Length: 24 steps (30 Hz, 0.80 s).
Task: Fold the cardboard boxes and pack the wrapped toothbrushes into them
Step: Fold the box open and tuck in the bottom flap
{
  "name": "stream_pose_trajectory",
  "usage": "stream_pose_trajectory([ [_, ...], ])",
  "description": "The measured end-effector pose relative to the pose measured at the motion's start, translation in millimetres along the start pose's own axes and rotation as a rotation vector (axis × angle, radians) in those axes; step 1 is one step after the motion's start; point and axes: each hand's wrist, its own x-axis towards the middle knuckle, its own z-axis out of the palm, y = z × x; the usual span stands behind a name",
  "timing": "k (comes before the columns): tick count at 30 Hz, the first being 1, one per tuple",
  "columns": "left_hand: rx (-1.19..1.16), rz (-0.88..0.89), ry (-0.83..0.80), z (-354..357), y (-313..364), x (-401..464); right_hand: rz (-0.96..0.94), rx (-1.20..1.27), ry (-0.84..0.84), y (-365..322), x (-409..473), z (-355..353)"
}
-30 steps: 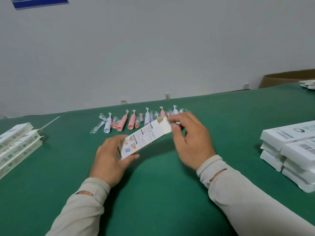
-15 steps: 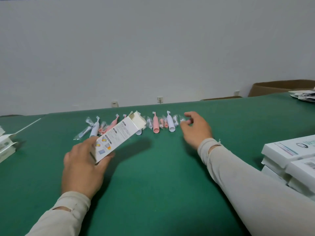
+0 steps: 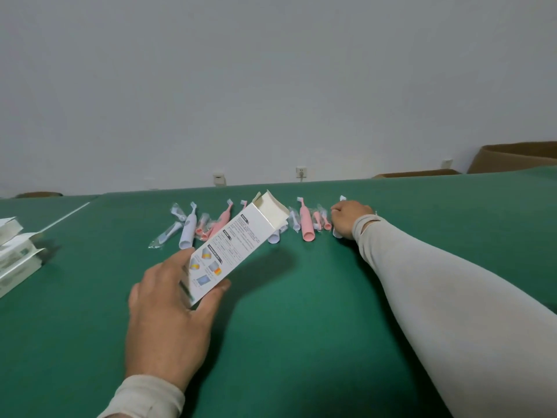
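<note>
On the green table, two hands pack toothbrushes.
Left hand grips the white box, open end up; right hand curls around a wrapped white toothbrush in the row.

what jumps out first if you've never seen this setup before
The white printed box, held tilted above the green table by the left hand with its open end pointing away. Behind it lies a row of pink and white wrapped toothbrushes, and the right hand grips a white one at the row's right end.
</note>
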Motion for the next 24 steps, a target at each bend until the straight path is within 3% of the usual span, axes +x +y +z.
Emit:
stream_pose_trajectory([
  [5, 0.009, -0.024, -0.027, -0.3, -4.1, 1.0, 0.122, 0.081, 0.080, 10.7, -17.3, 10.4],
  [9, 0.021, -0.006, -0.042, -2.1, -0.7, 2.0, 0.118, 0.082, 0.070, 16.6, -78.8, 10.9],
  [17, 0.012, 0.071, -0.188, -9.3, 18.1, -8.3, -0.206, 0.096, 0.028, 5.1, -235.3, 13.3],
  [24, -0.032, 0.171, -0.165, -17.7, 34.9, -34.7, -0.322, 0.146, 0.065, 13.6, -259.7, 8.9],
])
